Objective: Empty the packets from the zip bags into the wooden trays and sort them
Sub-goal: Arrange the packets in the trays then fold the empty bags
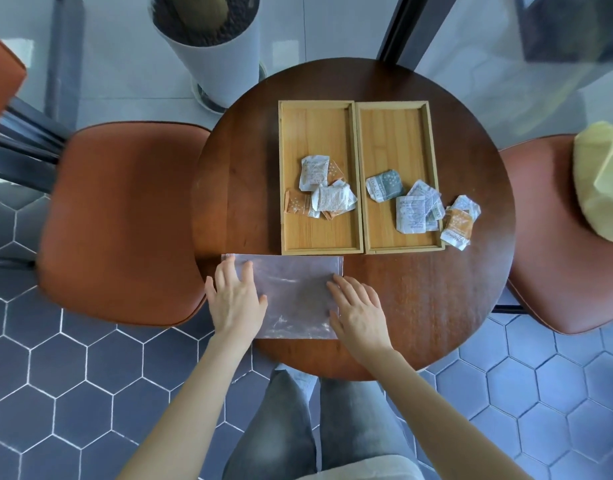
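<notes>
The clear, flat plastic zip bag (291,296) lies on the near edge of the round dark-brown wooden table (419,299), its left part overhanging the rim. It appears empty; no packet shows through the film. The person's left hand (236,299) rests palm-down on the bag's left end, fingers spread and released, grasping nothing. The right hand (358,308) rests palm-down on the bag's right edge, fingers extended and relaxed, also grasping nothing. Both hands press the bag flat against the table.

Two shallow rectangular light-wood trays stand side by side, touching, just beyond the bag. The left tray (319,244) holds a loose cluster of small crumpled packets (320,192), white and orange-printed. The right tray (398,133) holds a grey-green packet (384,185) and several white packets (417,209). Two further packets, one orange-printed (456,226) and one white, lie on the table just beside the right tray's outer wall, outside it.

Judged step: emptying appears complete for this bag; the hands are flattening or setting it aside. Sorting is not yet done, since colours are mixed in the left tray and stray packets lie off-tray.

Next move, as judged:
1. Lift the hands off the bag and leave it clear of the trays
2. Reach past the right tray and pinch the stray packets lightly; they are thin and crumpled
3. Group packets by colour, one kind per tray
</notes>
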